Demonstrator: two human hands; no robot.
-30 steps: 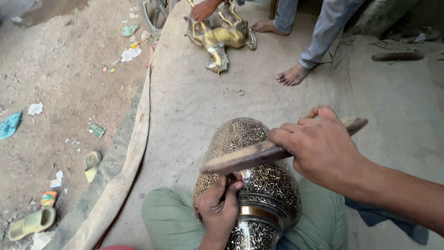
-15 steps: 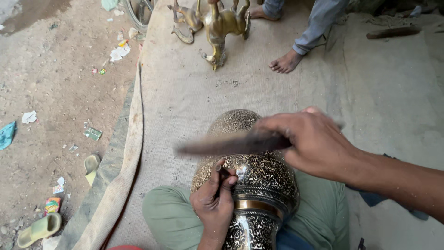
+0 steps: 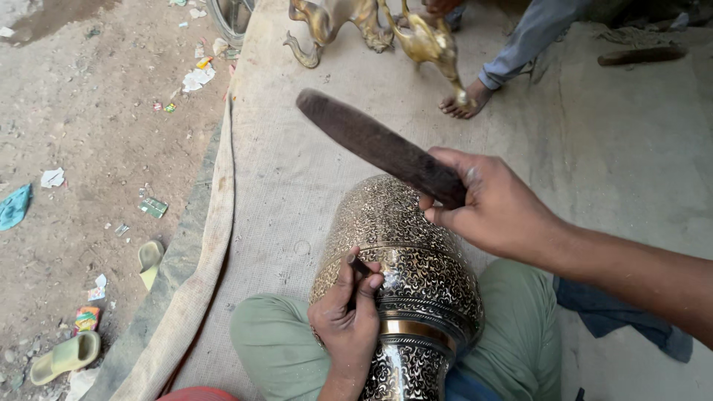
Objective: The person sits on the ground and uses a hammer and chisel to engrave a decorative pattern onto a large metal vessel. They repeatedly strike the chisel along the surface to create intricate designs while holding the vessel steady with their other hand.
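Engraved metal vase (image 3: pixel 405 275) is laid across the lap, steadied btwn knees. Small chisel (image 3: pixel 359 267) is pinched in left hand (image 3: pixel 347 327), tip on vase wall. Dark wooden bat (image 3: pixel 379 147) is gripped by right hand (image 3: pixel 494 208), raised above chisel for striking. Brass animal figures (image 3: pixel 371 26) are stood on mat (image 3: pixel 297 148) beyond.

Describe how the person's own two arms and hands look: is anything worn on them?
Both hands are bare: no gloves, rings or bands show. The left hand shows only to the wrist, with no sleeve visible. The right hand leads to a long forearm, uncovered to the picture's edge, so no sleeve shows there either. Some fingertips look dusty and smudged.
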